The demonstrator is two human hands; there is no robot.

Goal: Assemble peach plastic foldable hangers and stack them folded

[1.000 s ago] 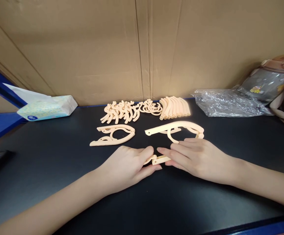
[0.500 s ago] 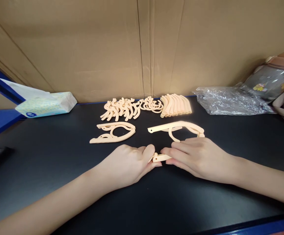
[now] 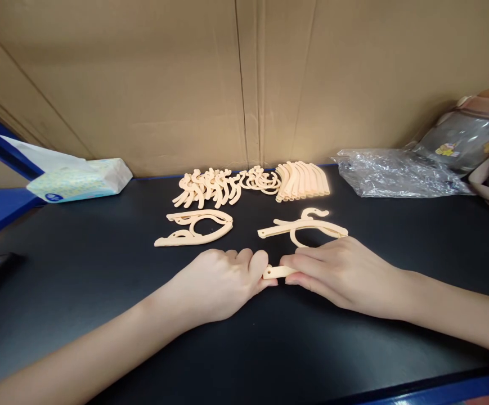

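Note:
A beige plastic folding clothes hanger (image 3: 286,229) is in my right hand (image 3: 337,275), whose closed fingers cover its near side. Its far arm reaches left above my knuckles, with the curved hook (image 3: 315,213) showing beyond it. The holed end of its near arm (image 3: 276,272) pokes out from my right fingertips toward my left hand (image 3: 227,284). That hand is closed, thumb and forefinger pinching at this end around a small beige piece that they now hide. Left of the hands lies another folded hanger (image 3: 210,239) on the table.
On the black table (image 3: 252,354), small curved arm pieces (image 3: 206,188), rings or hooks (image 3: 261,180) and longer arm pieces (image 3: 303,181) lie along the cardboard wall (image 3: 164,84). A tissue pack (image 3: 84,180) sits left; a clear plastic bag (image 3: 400,174) and another bag (image 3: 459,140) are right.
The hanger has turned in my right hand: its far arm sits lower, and the hook now shows above it. My left fingers have closed over the small piece's visible end.

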